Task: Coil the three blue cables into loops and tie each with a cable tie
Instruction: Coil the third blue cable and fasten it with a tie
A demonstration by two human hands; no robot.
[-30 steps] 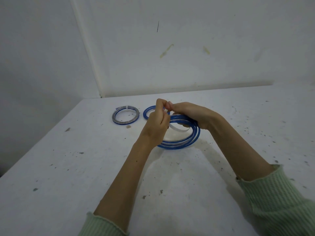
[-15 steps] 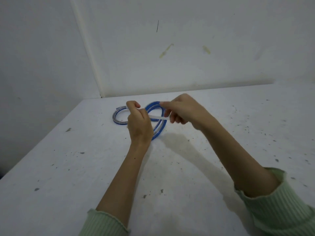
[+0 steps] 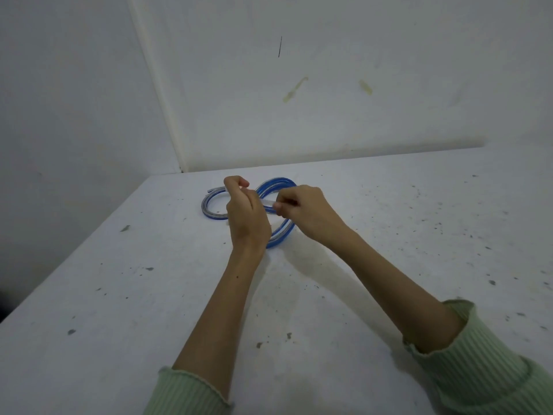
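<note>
Left hand (image 3: 247, 215) and right hand (image 3: 302, 212) each pinch a white cable tie (image 3: 267, 202) across the blue coil (image 3: 278, 187).

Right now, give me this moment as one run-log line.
step: tying coil | left hand: grips blue coil | right hand: pinches white tie | second coil: on table

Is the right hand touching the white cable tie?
Touching. The head view shows the right hand pinching the white cable tie at its fingertips, the strip running left to the left hand.
</note>
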